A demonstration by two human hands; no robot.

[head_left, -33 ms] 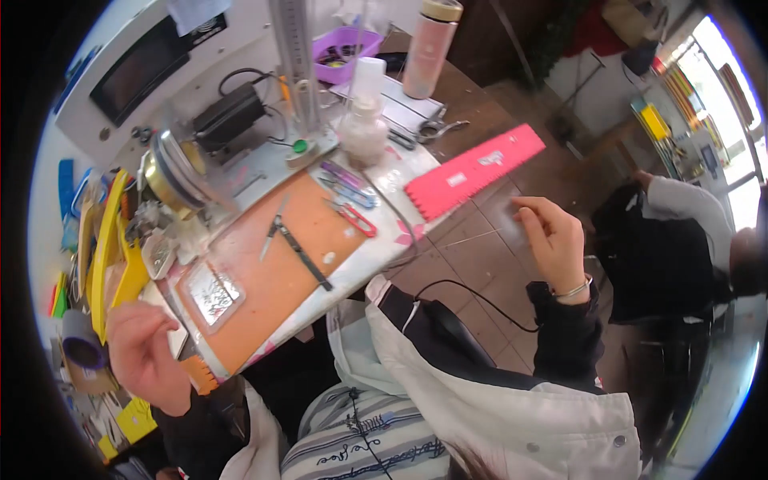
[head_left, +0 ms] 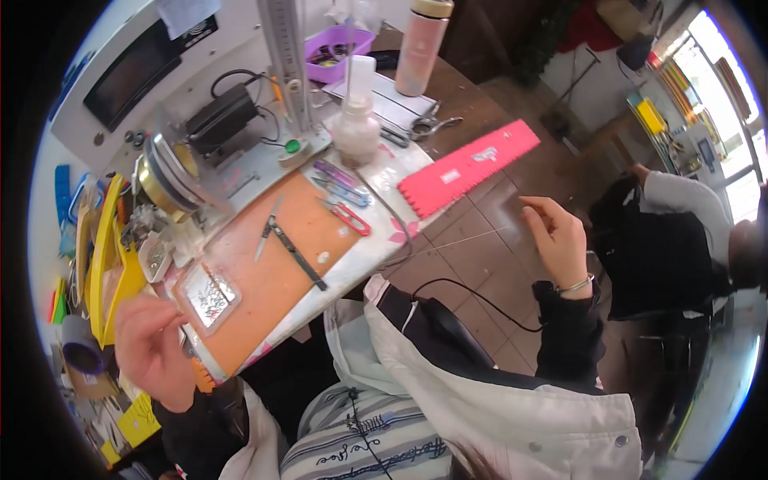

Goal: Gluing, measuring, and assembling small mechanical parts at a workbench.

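My right hand (head_left: pixel 558 244) is raised over the floor beyond the table's right side, its thumb and forefinger pinched. A thin pale thread (head_left: pixel 464 239) runs leftward from near those fingertips and fades from sight over the table edge. My left hand (head_left: pixel 154 348) is closed in a pinch beside the near left corner of the orange mat (head_left: pixel 308 204); what it holds is too small to make out. Near its fingertips lies a shallow clear tray (head_left: pixel 210 298) with small silvery pieces. Black-handled tweezers (head_left: pixel 296 254) and red thread snips (head_left: pixel 349 218) lie on the mat.
A machine with a round metal wheel (head_left: pixel 170 172) stands at the back left. A clear bottle (head_left: pixel 357 132), a pink tumbler (head_left: pixel 422 48) and a purple basket (head_left: pixel 340 68) are behind the mat. A pink-red serrated strip (head_left: pixel 468 170) overhangs the right edge. Another person (head_left: pixel 660 248) sits at right.
My left hand has shifted slightly right, its fingertips closer to the clear tray. My right hand keeps nearly the same place and pinch. The whole view has moved a little.
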